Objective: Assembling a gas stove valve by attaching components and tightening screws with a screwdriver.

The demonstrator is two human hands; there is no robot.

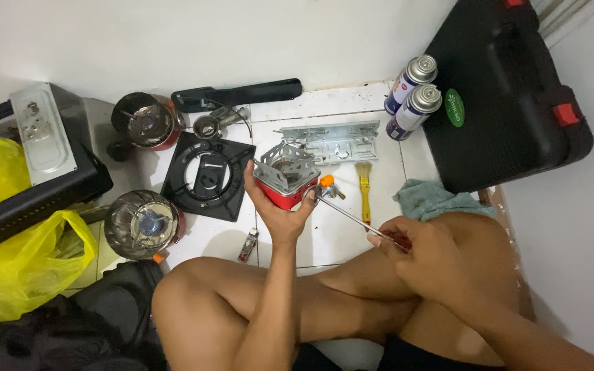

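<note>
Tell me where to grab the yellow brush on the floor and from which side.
Grip the yellow brush by its long handle, the end nearer the person; the bristles point away toward the metal bracket. Coming from above is probably best, since it lies flat on the tile with bare floor on both sides, just beyond the screwdriver.

White tiled floor (331,237) with dark grout meets plain white walls (173,34) under soft, even light

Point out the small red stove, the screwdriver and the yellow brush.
small red stove (285,180): head view, on its metal top plate.
screwdriver (352,218): head view, mid-shaft, between stove and right hand.
yellow brush (365,196): head view, on its handle, lying on the floor tile.
</note>
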